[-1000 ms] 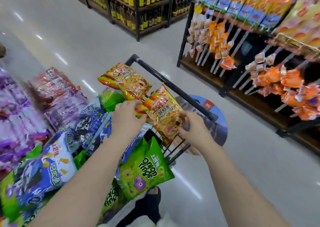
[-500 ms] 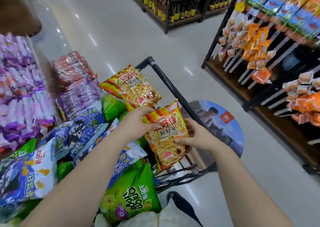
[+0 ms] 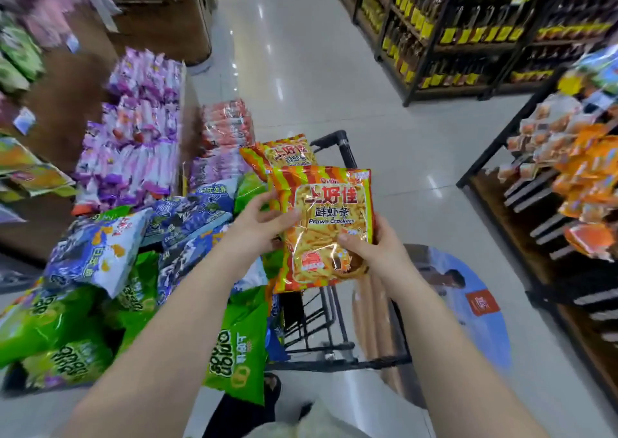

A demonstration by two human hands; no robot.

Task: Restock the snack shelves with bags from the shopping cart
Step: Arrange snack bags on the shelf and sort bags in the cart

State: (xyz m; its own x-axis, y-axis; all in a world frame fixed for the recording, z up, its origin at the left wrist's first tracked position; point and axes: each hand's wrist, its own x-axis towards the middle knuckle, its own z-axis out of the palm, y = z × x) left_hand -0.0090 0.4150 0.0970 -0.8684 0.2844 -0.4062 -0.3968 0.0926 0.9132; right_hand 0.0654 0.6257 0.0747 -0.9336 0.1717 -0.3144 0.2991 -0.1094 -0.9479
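Floor (image 3: pixel 317 69): pale glossy tiles run up the middle of the frame, streaked with ceiling-light reflections.
Bottle shelves (image 3: pixel 468 36): dark racks at upper right, lined with bottles and yellow price tags.
Snack shelf (image 3: pixel 501 203): black frame and wooden boards at the right edge, with orange packets (image 3: pixel 588 183) hanging on pegs.
Left display (image 3: pixel 133 143): stacked purple packs at centre left, with red packs (image 3: pixel 227 123) just beside them.
Shopping cart (image 3: pixel 346 151): black wire frame in the lower middle, heaped with bags.
Floor sticker (image 3: pixel 468 297): round and blue, on the tiles right of the cart.
Blue bags (image 3: pixel 187 213): piled in the cart at centre left.
Green bags (image 3: pixel 234 347): onion-ring packs, spilling over the cart's lower edge.
Prawn cracker bag (image 3: pixel 329 223): upright at frame centre, front facing the viewer, lifted above the cart's right side and held between both hands.
Second prawn cracker bag (image 3: pixel 287 151): lying on the heap just above and behind the held one.
Left hand (image 3: pixel 257 227): grips the held bag's left edge, thumb on the front.
Right hand (image 3: pixel 371 247): grips its lower right edge, thumb pressed on the front, fingers wrapped behind.
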